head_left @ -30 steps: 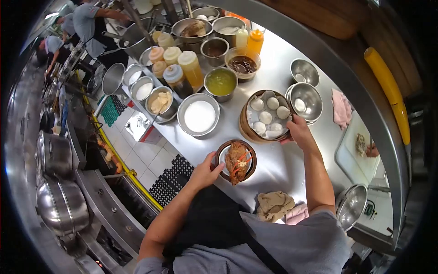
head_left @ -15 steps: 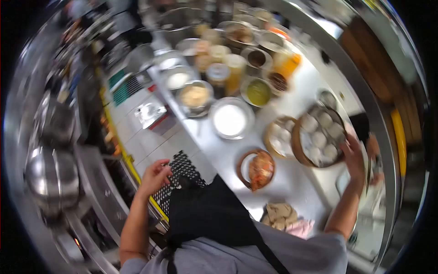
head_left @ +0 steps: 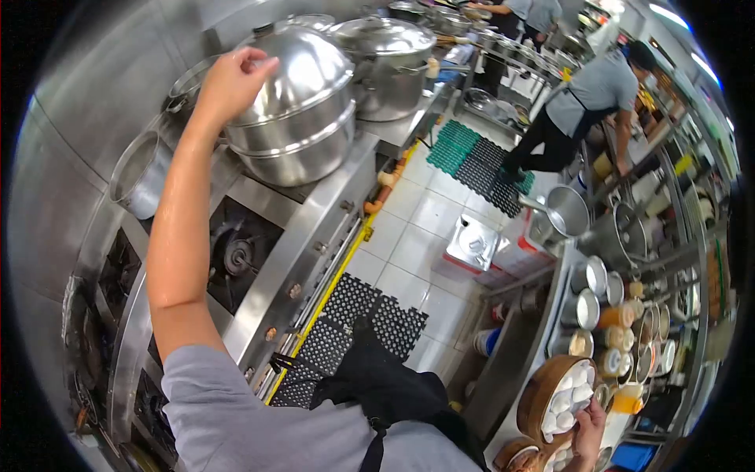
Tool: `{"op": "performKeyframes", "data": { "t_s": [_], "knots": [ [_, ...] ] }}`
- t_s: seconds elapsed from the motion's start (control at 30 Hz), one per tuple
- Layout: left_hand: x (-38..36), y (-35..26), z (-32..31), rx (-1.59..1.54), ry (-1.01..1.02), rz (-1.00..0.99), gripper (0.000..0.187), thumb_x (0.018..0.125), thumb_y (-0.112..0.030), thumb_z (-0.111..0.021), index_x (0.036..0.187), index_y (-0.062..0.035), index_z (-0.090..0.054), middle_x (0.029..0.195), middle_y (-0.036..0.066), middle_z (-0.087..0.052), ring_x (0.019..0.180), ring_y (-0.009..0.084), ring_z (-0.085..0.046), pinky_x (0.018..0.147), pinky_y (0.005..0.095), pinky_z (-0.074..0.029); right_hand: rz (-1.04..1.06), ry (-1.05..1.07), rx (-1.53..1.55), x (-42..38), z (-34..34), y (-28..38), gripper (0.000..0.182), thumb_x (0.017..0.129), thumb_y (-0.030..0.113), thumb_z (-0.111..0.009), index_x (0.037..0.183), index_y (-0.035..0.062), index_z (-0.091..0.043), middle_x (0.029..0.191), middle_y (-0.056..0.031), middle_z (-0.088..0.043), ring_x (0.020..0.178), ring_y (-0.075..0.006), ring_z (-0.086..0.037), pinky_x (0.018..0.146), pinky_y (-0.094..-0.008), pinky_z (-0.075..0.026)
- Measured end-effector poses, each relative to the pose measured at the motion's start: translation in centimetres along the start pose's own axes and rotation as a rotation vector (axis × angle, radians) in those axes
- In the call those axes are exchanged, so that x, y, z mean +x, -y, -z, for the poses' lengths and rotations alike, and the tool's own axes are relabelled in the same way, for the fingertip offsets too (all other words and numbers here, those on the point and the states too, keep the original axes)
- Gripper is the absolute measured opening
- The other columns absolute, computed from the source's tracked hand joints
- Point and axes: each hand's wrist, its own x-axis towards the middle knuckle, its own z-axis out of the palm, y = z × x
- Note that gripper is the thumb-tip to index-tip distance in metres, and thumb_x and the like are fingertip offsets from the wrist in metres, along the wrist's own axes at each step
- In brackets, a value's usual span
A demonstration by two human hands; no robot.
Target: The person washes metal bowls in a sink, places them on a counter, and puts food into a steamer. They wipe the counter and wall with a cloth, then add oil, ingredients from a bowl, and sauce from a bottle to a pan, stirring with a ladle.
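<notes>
My left hand is raised in front of the domed lid of a stacked metal steamer pot on the stove. Its fingers are loosely curled, with a gap between thumb and forefinger and nothing held. The lid's dark knob is just above the fingers; contact cannot be made out. At lower right, my right hand grips the rim of a round bamboo steamer basket, which is tilted. Several white buns lie inside it. Another basket of buns shows partly below.
Stove burners and an empty-looking metal pot are on the left. A large lidded pot stands behind the steamer. Black mats cover part of the tiled floor. A co-worker bends at the far shelves. Sauce containers line the right counter.
The view has swung left from the counter to the stove. My left hand has risen from above the floor to the steamer lid. My right hand still holds the bamboo basket.
</notes>
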Motion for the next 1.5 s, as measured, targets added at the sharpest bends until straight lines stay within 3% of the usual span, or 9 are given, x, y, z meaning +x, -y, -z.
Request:
{"op": "performKeyframes", "data": {
  "t_s": [0.03,0.07,0.13,0.27,0.3,0.63,1.0,1.17,1.5],
  "knots": [
    [2.1,2.0,0.5,0.069,0.025,0.045,0.05,0.084,-0.045,-0.069,0.107,-0.0001,-0.068,0.082,0.011,-0.067,0.075,0.0215,-0.064,0.069,0.0336,-0.049,-0.058,-0.052,-0.003,1.7,-2.7,0.8,0.045,0.084,-0.001,-0.049,0.129,-0.0036,-0.054,0.106,-0.0074,-0.067,0.084,-0.0131,-0.065,0.065,-0.0225,-0.053],
    [4.0,3.8,1.0,0.137,0.05,0.089,0.051,0.084,-0.046,-0.068,0.108,0.0,-0.068,0.087,0.014,-0.069,0.08,0.0257,-0.067,0.073,0.0356,-0.051,-0.066,-0.009,-0.017,3.2,-5.2,2.0,0.048,0.087,-0.003,-0.047,0.135,-0.0052,-0.049,0.114,-0.0115,-0.067,0.093,-0.0161,-0.067,0.077,-0.0263,-0.053],
    [7.3,7.4,0.3,0.207,0.029,0.118,0.052,0.084,-0.046,-0.067,0.107,-0.0001,-0.068,0.093,0.017,-0.07,0.087,0.0298,-0.067,0.078,0.0376,-0.052,-0.084,-0.018,-0.007,5.4,-10.0,3.9,0.041,0.086,0.003,-0.052,0.126,-0.0005,-0.056,0.094,-0.0018,-0.067,0.063,-0.0061,-0.061,0.044,-0.0176,-0.044],
    [13.3,12.3,-2.2,0.34,0.019,0.123,0.056,0.084,-0.051,-0.064,0.11,-0.001,-0.068,0.106,0.023,-0.068,0.103,0.0379,-0.065,0.09,0.0431,-0.05,-0.122,-0.041,0.007,8.5,-17.0,7.1,0.039,0.088,0.002,-0.052,0.126,-0.0015,-0.056,0.087,-0.0031,-0.067,0.055,-0.0068,-0.06,0.041,-0.0195,-0.044],
    [14.6,12.6,-2.3,0.339,0.014,0.12,0.056,0.084,-0.051,-0.064,0.11,-0.001,-0.068,0.106,0.023,-0.068,0.103,0.0379,-0.065,0.09,0.0431,-0.05,-0.098,0.055,0.04,9.8,-17.2,7.1,0.041,0.091,0.001,-0.049,0.133,-0.0028,-0.049,0.099,-0.0116,-0.068,0.071,-0.0185,-0.07,0.054,-0.0336,-0.062],
    [22.3,13.0,-5.0,0.555,0.342,0.267,0.064,0.087,-0.064,-0.05,0.132,-0.0188,-0.059,0.136,0.009,-0.058,0.126,0.033,-0.053,0.106,0.0422,-0.041,0.002,0.075,-0.055,21.5,-18.9,4.7,0.039,0.085,-0.001,-0.055,0.124,-0.0089,-0.052,0.085,-0.0147,-0.069,0.056,-0.0233,-0.069,0.048,-0.0346,-0.061],
    [26.3,16.2,-1.9,0.551,0.3,0.165,0.054,0.087,-0.054,-0.057,0.108,-0.0063,-0.07,0.109,0.019,-0.069,0.102,0.0343,-0.065,0.086,0.0425,-0.051,0.076,0.285,-0.317,37.8,-27.5,18.8,0.038,0.083,-0.003,-0.059,0.121,-0.0089,-0.056,0.079,-0.0113,-0.066,0.056,-0.0159,-0.063,0.046,-0.0311,-0.058],
    [25.2,21.3,6.6,0.193,0.184,0.359,0.043,0.094,-0.044,-0.056,0.103,-0.004,-0.068,0.092,0.007,-0.068,0.083,0.0171,-0.06,0.077,0.0323,-0.047,0.251,0.423,-0.411,44.2,-33.6,26.7,0.03,0.083,-0.002,-0.061,0.111,-0.0094,-0.062,0.074,-0.0098,-0.066,0.052,-0.0131,-0.062,0.042,-0.026,-0.052],
    [24.7,25.4,9.4,0.049,0.07,0.364,0.049,0.097,-0.049,-0.05,0.094,-0.0031,-0.067,0.08,0.003,-0.062,0.074,0.0133,-0.054,0.072,0.0307,-0.045,0.425,0.807,-0.355,46.7,-59.3,40.1,0.051,0.083,0.003,-0.066,0.125,-0.0169,-0.045,0.074,-0.0184,-0.064,0.049,-0.0221,-0.063,0.047,-0.0337,-0.058]
  ]
}}
